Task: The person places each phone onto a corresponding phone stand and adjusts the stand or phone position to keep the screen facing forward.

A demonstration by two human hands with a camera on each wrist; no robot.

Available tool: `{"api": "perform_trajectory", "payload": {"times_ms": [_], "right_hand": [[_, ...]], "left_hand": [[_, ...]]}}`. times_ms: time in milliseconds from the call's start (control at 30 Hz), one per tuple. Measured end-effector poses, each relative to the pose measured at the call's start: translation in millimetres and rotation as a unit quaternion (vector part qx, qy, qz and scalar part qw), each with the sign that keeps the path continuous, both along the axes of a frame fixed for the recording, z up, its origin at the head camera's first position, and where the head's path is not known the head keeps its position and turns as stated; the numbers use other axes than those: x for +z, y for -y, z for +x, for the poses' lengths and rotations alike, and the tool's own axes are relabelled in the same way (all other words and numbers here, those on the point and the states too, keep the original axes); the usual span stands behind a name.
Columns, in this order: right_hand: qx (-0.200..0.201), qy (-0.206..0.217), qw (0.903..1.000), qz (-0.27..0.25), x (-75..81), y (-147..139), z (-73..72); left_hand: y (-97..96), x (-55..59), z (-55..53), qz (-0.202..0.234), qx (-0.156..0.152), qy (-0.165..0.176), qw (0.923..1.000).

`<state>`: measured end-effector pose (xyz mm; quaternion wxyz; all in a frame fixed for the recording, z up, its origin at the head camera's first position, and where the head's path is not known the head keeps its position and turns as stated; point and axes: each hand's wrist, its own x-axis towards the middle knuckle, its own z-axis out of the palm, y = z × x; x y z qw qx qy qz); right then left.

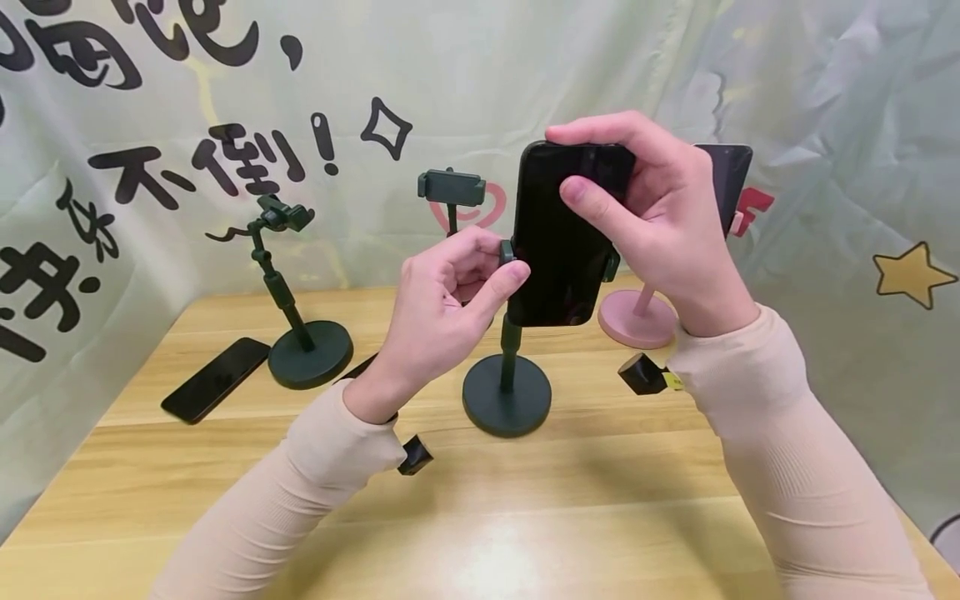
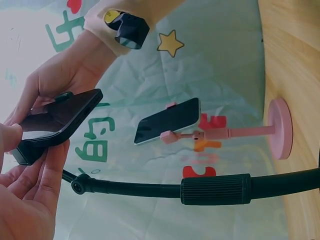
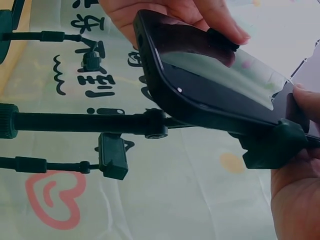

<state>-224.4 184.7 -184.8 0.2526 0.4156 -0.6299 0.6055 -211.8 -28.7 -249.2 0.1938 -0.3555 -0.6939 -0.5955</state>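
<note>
The left hand (image 1: 442,292) is bent round one end of the dark green clamp (image 1: 507,252), which is pinched between its thumb and fingers, while the black phone (image 1: 558,250) is gripped by the right hand (image 1: 675,225), whose thumb is laid on the screen. The phone is held roughly upright above the round base of the dark stand (image 1: 507,400), with a clamp end at each long side; whether both edges are fully seated cannot be told. If the pinched end were released with the edge only half caught, the phone could be tipped or squeezed out, and if the right hand's support were then withdrawn, it could be dropped on the table (image 1: 510,508). The slim jointed arm (image 2: 130,189) could be swivelled by a hard thumb push, or the stand toppled, since the load is carried high. The pink stand (image 1: 637,321) behind could be knocked by a wide right-hand swing.
</note>
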Motion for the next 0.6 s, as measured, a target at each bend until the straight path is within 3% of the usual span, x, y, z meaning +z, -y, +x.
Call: {"api": "perform_trajectory", "payload": {"times_ms": [600], "right_hand": [[0.013,0.007,0.9999,-0.004,-7.5,-0.8,0.8]], "left_hand": [[-2.1,-1.7,0.0,0.009,-0.010,0.017,0.9998]]}}
